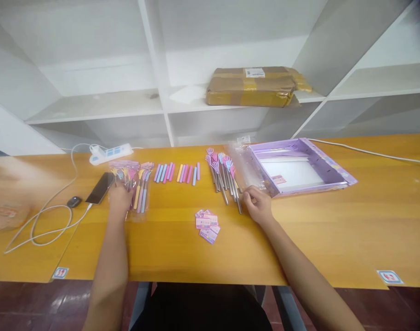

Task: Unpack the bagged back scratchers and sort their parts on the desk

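Observation:
On the left, my left hand [121, 200] lies over clear bags of back scratchers [140, 193] with coloured handles and hand-shaped heads. Its fingers curl down on one bagged scratcher, whose lower part the hand hides. My right hand [257, 204] rests on the table with its fingers curled, thumb against forefinger, and nothing visible in them. Close beside it is a pile of loose metal back scratchers [224, 172] with pink, purple, blue and yellow heads. Coloured handle tubes [166, 173] lie in rows between the hands. Small printed cards [207, 225] are heaped nearer me.
A purple display box [320, 172] holds a card and a few scratchers, with clear plastic bags [244, 161] against its left side. At left are a phone [100, 188], a white cable [46, 209] and a power strip [111, 154]. A taped carton [247, 87] sits on the shelf behind.

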Demonstrator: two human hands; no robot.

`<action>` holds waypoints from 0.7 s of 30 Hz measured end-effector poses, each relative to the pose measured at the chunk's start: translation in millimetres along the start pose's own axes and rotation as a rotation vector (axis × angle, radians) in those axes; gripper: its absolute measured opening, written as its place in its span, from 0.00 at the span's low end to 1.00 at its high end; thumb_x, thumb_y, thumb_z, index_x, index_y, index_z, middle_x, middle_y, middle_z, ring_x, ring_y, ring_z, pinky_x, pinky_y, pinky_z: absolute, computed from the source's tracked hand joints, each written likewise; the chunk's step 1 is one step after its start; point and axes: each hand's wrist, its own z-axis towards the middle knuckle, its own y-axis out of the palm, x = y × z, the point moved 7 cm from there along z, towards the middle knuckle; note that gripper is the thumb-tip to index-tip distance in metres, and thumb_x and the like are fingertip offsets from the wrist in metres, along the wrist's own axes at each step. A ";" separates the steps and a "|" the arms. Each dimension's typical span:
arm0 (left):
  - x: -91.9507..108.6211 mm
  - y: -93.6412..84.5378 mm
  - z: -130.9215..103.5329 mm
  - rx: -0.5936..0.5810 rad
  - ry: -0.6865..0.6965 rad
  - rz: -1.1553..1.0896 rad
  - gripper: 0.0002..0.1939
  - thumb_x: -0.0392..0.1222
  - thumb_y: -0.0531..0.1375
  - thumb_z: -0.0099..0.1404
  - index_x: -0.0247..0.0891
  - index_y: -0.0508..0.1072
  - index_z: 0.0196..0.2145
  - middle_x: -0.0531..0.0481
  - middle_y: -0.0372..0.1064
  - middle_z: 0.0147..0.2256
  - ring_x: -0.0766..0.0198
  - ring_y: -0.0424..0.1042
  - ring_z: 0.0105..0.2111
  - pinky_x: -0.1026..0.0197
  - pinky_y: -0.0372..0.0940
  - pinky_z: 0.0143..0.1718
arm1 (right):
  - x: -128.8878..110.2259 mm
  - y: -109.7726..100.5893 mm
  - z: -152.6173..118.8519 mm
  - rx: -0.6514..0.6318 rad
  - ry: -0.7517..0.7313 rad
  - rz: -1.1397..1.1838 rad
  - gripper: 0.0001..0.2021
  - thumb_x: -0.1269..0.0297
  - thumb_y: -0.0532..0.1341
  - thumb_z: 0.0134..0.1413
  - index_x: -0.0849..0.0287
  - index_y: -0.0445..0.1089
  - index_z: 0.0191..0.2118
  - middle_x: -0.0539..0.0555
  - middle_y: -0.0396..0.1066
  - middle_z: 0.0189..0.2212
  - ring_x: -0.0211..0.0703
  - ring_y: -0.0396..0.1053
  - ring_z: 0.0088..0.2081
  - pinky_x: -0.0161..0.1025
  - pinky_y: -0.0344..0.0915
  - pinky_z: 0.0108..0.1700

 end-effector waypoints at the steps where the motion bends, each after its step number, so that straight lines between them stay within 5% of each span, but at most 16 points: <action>1: 0.0 -1.1 -0.2 -0.003 -0.026 -0.008 0.26 0.46 0.63 0.60 0.31 0.73 0.54 0.33 0.78 0.46 0.40 0.76 0.53 0.44 0.70 0.58 | -0.2 0.6 -0.1 -0.002 0.004 0.001 0.17 0.62 0.55 0.71 0.53 0.64 0.27 0.53 0.69 0.27 0.45 0.66 0.30 0.43 0.63 0.36; 7: 0.5 -25.1 5.4 -0.076 -0.127 -0.165 0.26 0.45 0.65 0.55 0.34 0.76 0.51 0.50 0.74 0.30 0.52 0.77 0.37 0.53 0.72 0.47 | -6.6 -6.5 5.0 0.039 -0.021 0.029 0.18 0.62 0.55 0.71 0.53 0.65 0.26 0.52 0.68 0.26 0.45 0.66 0.29 0.43 0.61 0.34; 10: 20.8 -40.3 -7.1 -0.186 -0.083 -0.437 0.31 0.44 0.62 0.55 0.37 0.74 0.57 0.53 0.72 0.32 0.59 0.73 0.32 0.59 0.70 0.37 | -26.6 -11.2 7.1 0.001 -0.018 0.064 0.17 0.62 0.55 0.72 0.54 0.67 0.27 0.53 0.69 0.27 0.45 0.67 0.30 0.43 0.62 0.35; 12: 52.1 -43.1 -32.4 -0.352 -0.010 -0.626 0.35 0.43 0.62 0.55 0.40 0.70 0.61 0.52 0.73 0.37 0.62 0.69 0.29 0.62 0.66 0.30 | -46.8 -3.4 3.9 -0.135 0.016 0.109 0.13 0.61 0.57 0.72 0.54 0.70 0.32 0.53 0.70 0.29 0.45 0.68 0.31 0.43 0.64 0.35; 14: 97.6 -34.1 -74.8 -0.676 0.102 -0.780 0.35 0.42 0.63 0.57 0.43 0.67 0.63 0.49 0.74 0.42 0.65 0.68 0.28 0.64 0.63 0.28 | -66.7 12.7 -4.0 -0.298 0.100 0.217 0.05 0.59 0.60 0.71 0.53 0.72 0.44 0.53 0.73 0.34 0.43 0.69 0.31 0.42 0.66 0.33; 17: 161.9 -18.5 -143.7 -1.096 0.257 -0.948 0.31 0.40 0.65 0.62 0.44 0.66 0.63 0.45 0.73 0.48 0.63 0.72 0.36 0.63 0.65 0.34 | -83.9 42.1 -16.3 -0.423 0.293 0.510 0.23 0.54 0.66 0.68 0.50 0.62 0.63 0.54 0.74 0.45 0.40 0.71 0.29 0.39 0.68 0.27; 21: 205.3 10.8 -196.0 -1.435 0.390 -0.949 0.19 0.48 0.66 0.69 0.40 0.71 0.54 0.49 0.70 0.40 0.64 0.67 0.35 0.62 0.64 0.36 | -72.6 73.1 -20.4 -0.380 0.478 0.778 0.28 0.51 0.69 0.64 0.49 0.57 0.62 0.50 0.72 0.42 0.41 0.73 0.29 0.36 0.67 0.21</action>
